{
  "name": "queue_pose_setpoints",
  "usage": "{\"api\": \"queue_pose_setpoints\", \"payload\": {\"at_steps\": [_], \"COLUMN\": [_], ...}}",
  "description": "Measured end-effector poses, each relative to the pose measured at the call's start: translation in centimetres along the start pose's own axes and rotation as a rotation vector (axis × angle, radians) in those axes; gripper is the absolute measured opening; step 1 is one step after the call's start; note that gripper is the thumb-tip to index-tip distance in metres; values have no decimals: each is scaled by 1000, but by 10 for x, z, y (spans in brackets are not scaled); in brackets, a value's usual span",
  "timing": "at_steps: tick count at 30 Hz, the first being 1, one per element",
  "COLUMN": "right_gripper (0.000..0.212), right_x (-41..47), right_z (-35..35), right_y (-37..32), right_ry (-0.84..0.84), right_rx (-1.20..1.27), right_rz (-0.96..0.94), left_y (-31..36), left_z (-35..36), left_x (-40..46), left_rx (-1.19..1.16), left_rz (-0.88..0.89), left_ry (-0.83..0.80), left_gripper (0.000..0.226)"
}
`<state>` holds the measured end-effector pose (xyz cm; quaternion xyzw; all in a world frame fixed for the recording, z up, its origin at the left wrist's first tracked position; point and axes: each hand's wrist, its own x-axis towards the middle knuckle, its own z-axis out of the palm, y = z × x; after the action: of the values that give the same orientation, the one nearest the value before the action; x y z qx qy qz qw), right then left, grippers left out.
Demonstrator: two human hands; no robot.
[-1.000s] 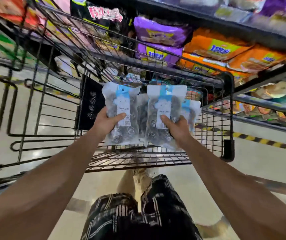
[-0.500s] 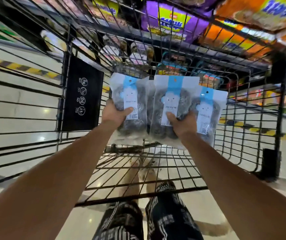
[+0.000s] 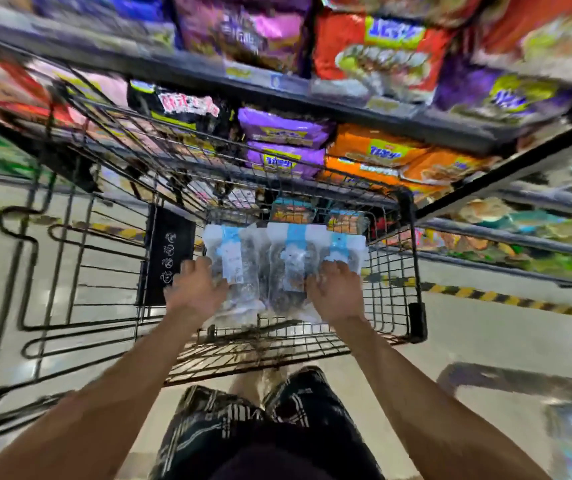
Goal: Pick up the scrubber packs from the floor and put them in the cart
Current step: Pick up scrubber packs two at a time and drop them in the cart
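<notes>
Scrubber packs lowered into the cart's far end

The print on the scrubber packs (image 3: 286,268) and the shelf (image 3: 208,72) bags is too blurred to read. Both arms reach forward, left hand (image 3: 196,289) and right hand (image 3: 336,292) palms down, fingers curled onto the packs' near edges, gripping them. Compared with a moment ago, the packs sit lower, against the cart (image 3: 416,271) basket's far right corner.

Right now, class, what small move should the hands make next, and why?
Probably let go: the left hand and right hand lie on the scrubber packs, which already sit low inside the cart, near its wire bottom.
</notes>
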<state>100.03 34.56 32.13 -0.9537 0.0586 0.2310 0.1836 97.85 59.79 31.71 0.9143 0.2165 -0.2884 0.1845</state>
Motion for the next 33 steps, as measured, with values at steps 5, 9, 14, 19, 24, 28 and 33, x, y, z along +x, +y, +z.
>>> {"api": "queue_pose_setpoints", "payload": {"at_steps": [5,9,14,19,24,28,33], "right_gripper": [50,49,49,48,48,42,49], "right_x": [-42,-75,-121,-185,-264,-339,-426], "right_z": [-31,-52,-68,-75,-58,-48,-20], "right_y": [-7,-3,27,82,160,212,275], "right_ry": [185,359,516,635,683,834,856], "right_rx": [-97,-132,-98,-73,-37,-91,-35], "right_rz": [-94,-129,-37,152,377,536,783], "left_y": [3,18,67,137,206,246,284], "left_z": [-42,-58,-57,-27,27,81,164], "left_x": [-38,-68,-106,-145,-207,-267,-338], "left_rx": [246,358,376,394,497,558,680], "left_rz": [250,461,713,961,1180,1380,1553], "left_ry": [186,284,329,325,274,257,139], "left_gripper": [54,54,55,54,55,57,61]}}
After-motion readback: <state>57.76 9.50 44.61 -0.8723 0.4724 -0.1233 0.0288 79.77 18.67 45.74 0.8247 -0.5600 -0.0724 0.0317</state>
